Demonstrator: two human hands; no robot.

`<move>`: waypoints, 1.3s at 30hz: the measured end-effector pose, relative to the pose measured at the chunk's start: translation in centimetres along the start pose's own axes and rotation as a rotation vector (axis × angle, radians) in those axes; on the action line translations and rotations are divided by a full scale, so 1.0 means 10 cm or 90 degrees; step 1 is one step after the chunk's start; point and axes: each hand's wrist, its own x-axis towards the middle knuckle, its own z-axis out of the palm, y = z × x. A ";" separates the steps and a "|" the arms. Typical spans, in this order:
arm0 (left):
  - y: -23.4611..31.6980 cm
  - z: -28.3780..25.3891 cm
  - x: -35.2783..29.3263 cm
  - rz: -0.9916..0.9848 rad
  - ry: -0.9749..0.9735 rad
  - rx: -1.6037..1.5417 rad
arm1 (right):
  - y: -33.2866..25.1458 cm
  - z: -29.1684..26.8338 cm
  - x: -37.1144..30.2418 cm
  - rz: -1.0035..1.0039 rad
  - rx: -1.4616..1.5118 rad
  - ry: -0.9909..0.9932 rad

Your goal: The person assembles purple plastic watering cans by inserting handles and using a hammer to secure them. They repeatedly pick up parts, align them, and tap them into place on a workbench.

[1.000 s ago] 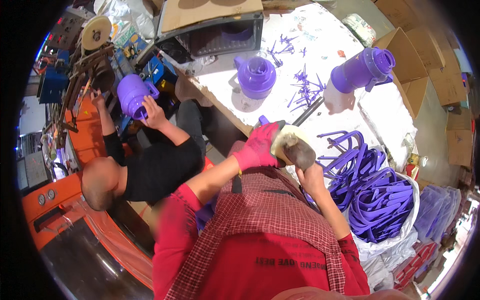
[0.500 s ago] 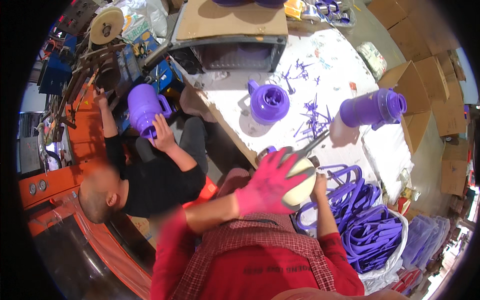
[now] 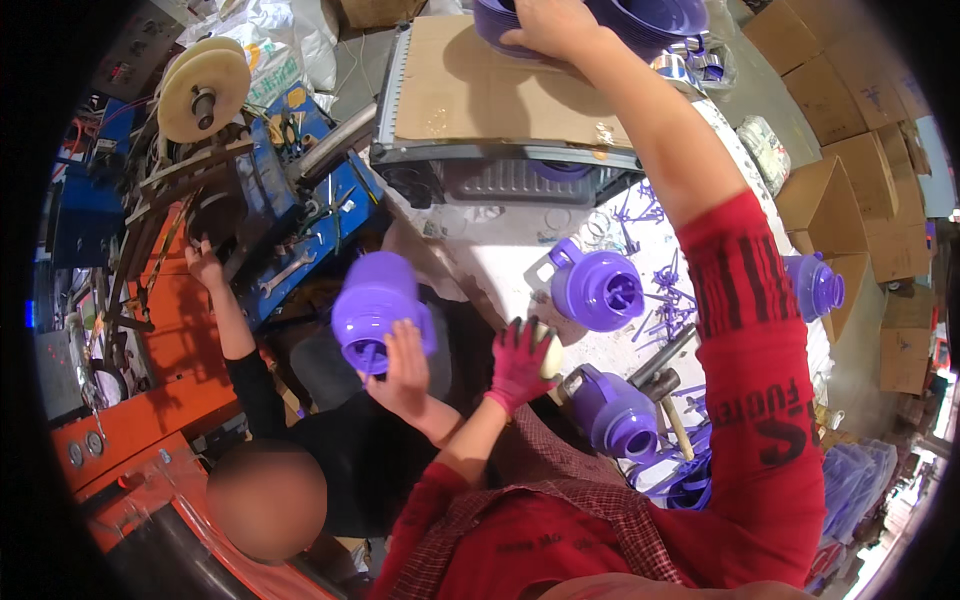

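My left hand point(image 3: 522, 365), in a pink glove with dark fingertips, is closed around a rounded cream-coloured piece point(image 3: 549, 356) at the table's near left edge. My bare right hand point(image 3: 556, 27) reaches far forward and grips the edge of a purple tub-shaped part point(image 3: 492, 22); some of its fingers are cut off by the upper edge. Between my arms, a purple jug body point(image 3: 612, 415) lies tilted with its mouth toward me. Beyond it stands another purple jug body point(image 3: 598, 290) with a handle.
The tub-shaped parts rest on a cardboard-topped box point(image 3: 480, 95). A hammer point(image 3: 672, 405) and scattered purple plastic scraps point(image 3: 668, 305) lie on the white table. To the left, a co-worker's hand point(image 3: 402, 370) holds a purple jug point(image 3: 378, 305) beside an orange machine point(image 3: 150, 375). Cardboard boxes point(image 3: 855, 190) stand at right.
My right hand has left the cream piece's side and stretched forward to the purple parts. My left hand has drawn the cream piece leftward, uncovering the near jug. The view has shifted.
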 end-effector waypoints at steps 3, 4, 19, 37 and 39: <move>0.02 0.14 0.05 0.044 -0.091 -0.008 | 0.08 0.28 0.40 -0.009 -0.017 -0.148; 0.03 0.16 0.05 0.057 -0.093 -0.030 | 0.14 0.30 0.45 -0.041 -0.004 -0.118; 0.53 -1.20 0.14 0.109 0.051 -0.327 | -0.01 -0.69 -0.77 -0.241 0.038 0.249; 0.07 -0.73 1.34 0.086 0.013 -0.143 | -0.52 0.32 -2.25 -0.577 0.245 0.091; 0.14 -0.69 1.42 0.116 -0.056 -0.141 | -0.63 0.70 -2.04 -0.645 0.235 0.023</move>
